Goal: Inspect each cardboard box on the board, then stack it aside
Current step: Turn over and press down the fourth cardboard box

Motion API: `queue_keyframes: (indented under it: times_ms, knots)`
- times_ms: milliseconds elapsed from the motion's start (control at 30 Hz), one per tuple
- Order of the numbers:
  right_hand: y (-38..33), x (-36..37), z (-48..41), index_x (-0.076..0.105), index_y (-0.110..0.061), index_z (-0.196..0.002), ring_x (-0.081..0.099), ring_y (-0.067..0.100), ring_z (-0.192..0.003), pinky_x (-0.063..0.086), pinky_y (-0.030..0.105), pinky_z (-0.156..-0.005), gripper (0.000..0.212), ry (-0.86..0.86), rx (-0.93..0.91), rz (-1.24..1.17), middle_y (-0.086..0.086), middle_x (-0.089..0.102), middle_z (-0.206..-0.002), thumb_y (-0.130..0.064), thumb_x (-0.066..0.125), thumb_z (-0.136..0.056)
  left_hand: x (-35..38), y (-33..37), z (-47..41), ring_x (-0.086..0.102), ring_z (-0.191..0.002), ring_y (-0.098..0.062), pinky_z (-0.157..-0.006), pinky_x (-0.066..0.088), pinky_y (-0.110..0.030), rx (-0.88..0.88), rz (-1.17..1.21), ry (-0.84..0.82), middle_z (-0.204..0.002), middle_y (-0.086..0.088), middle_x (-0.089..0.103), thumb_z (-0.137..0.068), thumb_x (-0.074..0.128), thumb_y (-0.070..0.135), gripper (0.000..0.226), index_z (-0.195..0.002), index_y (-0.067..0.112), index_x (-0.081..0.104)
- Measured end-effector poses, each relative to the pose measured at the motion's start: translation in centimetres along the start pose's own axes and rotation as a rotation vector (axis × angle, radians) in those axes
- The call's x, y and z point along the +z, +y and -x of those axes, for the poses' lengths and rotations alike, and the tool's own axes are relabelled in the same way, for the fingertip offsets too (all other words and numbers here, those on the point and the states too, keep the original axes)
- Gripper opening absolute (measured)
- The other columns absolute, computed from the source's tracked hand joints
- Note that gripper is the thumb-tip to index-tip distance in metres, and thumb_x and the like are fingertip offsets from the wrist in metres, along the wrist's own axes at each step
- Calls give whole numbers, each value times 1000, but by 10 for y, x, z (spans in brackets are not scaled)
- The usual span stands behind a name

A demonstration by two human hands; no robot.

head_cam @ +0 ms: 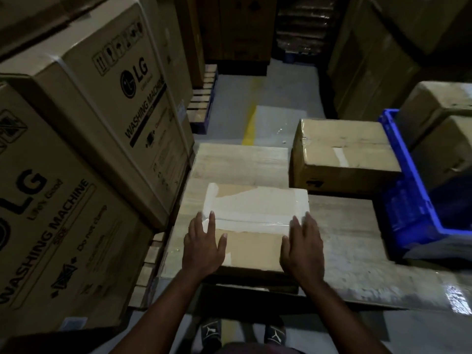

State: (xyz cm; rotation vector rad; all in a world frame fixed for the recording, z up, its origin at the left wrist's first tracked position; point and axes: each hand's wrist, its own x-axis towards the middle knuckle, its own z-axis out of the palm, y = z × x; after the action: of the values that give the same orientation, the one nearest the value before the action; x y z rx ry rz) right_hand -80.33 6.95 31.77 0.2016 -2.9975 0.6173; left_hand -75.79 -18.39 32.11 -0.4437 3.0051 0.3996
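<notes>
A flat cardboard box (255, 226) with white tape across its top lies on the pale wooden board (344, 238), near its front edge. My left hand (203, 247) rests on the box's near left corner with straight, spread fingers. My right hand (302, 247) lies flat against the near right corner, fingers straight. A second, taller cardboard box (342, 154) with clear tape sits further back on the board's right side.
Large washing machine cartons (84, 139) are stacked close on the left. A blue plastic crate (408, 200) holding more boxes (439, 129) stands at the right. Grey floor with a yellow line (250, 123) runs ahead between tall cartons. My feet (242, 333) show below.
</notes>
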Motion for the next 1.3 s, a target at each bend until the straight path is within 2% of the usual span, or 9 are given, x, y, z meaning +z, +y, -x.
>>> queue_keyframes:
  times_ms: [133,200,367,633,733,833,933,1033,1300]
  knots:
    - [-18,9,7,45,-5,-146,33,35,-146,34,49,-117,59,-68,-232,6,20,36,-158,-33,51,-95,-2,17,-7,-21,-151,-29,-124,0,-46,239,-34,6,-164,-13,-21,-100,26,38,68,-159,17,0]
    - [-24,15,10,42,-6,-150,28,31,-150,25,45,-120,62,-112,-310,28,15,31,-161,-40,39,-98,0,26,-8,-23,-151,-22,-124,-5,-40,391,-18,-25,-164,-7,-23,-102,26,38,67,-159,19,-3]
    - [-28,24,13,31,-6,-156,16,25,-154,10,38,-123,64,-159,-319,117,10,20,-164,-43,25,-104,23,23,-5,9,-154,-22,-121,7,-39,436,-61,-16,-166,-10,10,-101,24,43,69,-158,7,14]
    - [-29,25,11,43,-3,-150,30,27,-150,21,44,-120,62,-195,-295,133,14,37,-159,-40,35,-100,25,21,-7,9,-154,-20,-122,14,-41,438,-21,-23,-166,-6,10,-99,26,45,69,-158,10,18]
    - [-29,15,-3,58,-10,-134,51,29,-133,40,42,-109,51,-150,-304,72,11,55,-143,-40,48,-94,14,22,-12,30,-147,-24,-118,29,-42,427,45,17,-161,-6,31,-94,38,43,64,-151,13,39]
    - [-30,2,-27,55,-17,-130,50,25,-123,42,40,-103,41,-84,-252,25,5,54,-135,-37,48,-95,0,22,-32,47,-131,-27,-108,37,-40,432,34,91,-144,-6,48,-89,43,38,52,-135,15,54]
    - [-27,6,-42,31,-11,-155,20,26,-152,24,44,-122,63,-98,-196,63,9,25,-164,-43,38,-101,-1,17,-53,24,-148,-30,-121,22,-45,406,-30,73,-162,-11,25,-97,37,44,64,-153,13,34]
    - [-20,17,-48,7,-12,-161,-11,20,-155,8,45,-126,72,-209,-163,117,5,-6,-168,-52,20,-103,7,12,-61,-4,-154,-22,-125,7,-44,401,-59,14,-167,-7,-2,-99,24,51,72,-160,16,7]
    - [-20,16,-54,15,-13,-161,1,23,-156,9,43,-126,74,-216,-155,145,7,6,-169,-57,21,-101,4,20,-67,15,-151,-26,-123,15,-43,347,-72,37,-165,-8,18,-99,29,52,68,-157,17,22]
